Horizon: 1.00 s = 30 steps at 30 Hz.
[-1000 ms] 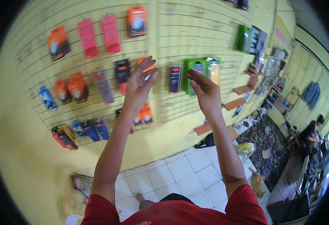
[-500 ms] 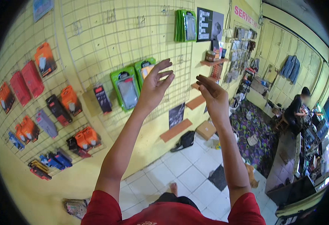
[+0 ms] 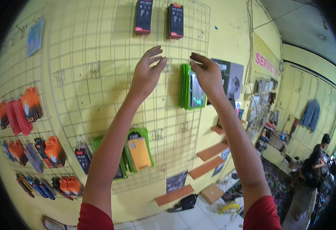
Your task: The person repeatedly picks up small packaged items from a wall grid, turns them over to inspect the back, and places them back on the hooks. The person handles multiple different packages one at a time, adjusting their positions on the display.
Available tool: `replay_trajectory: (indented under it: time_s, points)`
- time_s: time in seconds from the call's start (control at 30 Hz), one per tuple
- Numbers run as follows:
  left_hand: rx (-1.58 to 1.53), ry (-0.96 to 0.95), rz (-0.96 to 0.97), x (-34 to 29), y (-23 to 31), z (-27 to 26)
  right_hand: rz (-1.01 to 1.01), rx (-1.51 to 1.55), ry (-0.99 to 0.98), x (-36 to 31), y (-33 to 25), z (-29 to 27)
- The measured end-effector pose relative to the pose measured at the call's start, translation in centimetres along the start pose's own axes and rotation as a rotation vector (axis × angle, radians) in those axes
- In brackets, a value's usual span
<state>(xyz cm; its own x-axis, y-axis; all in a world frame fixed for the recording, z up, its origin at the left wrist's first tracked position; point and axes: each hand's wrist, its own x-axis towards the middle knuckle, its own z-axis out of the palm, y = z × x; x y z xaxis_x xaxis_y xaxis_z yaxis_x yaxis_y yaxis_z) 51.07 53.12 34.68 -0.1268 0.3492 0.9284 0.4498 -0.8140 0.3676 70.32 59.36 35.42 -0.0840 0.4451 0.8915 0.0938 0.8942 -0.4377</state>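
two bare hands are raised before the wire grid panel [image 3: 114, 44], and neither grips anything. the left hand [image 3: 147, 74] is open, its thumb apart from the fingers, in front of the panel's upper half. the right hand [image 3: 209, 74] is half curled, with a gap between thumb and fingertips; it overlaps the top of the green-edged stack of pouch packs [image 3: 196, 94], which hangs near the panel's right edge. whether they touch, i cannot tell. two black-and-red boxes [image 3: 175, 21] hang by the upper right corner, and a pack with a yellow-orange phone case [image 3: 139, 153] hangs toward the lower edge. as for progress, the packs appear hung, none is in hand, and what remains undone cannot be judged.
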Motion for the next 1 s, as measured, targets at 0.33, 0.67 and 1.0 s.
replay_trajectory:
  time_s: [0.33,0.67,1.0]
  points:
    - [0.716,0.159,0.128,14.7,-5.9,3.7,-0.225,0.053,0.07,17.2,5.8,5.3]
    - [0.81,0.146,0.153,15.1,-4.1,4.9,-0.237,0.423,-0.014,17.6,5.2,6.0]
    - [0.496,0.138,0.122,8.1,5.6,4.2,-0.297,0.915,-0.048,11.9,0.4,5.5]
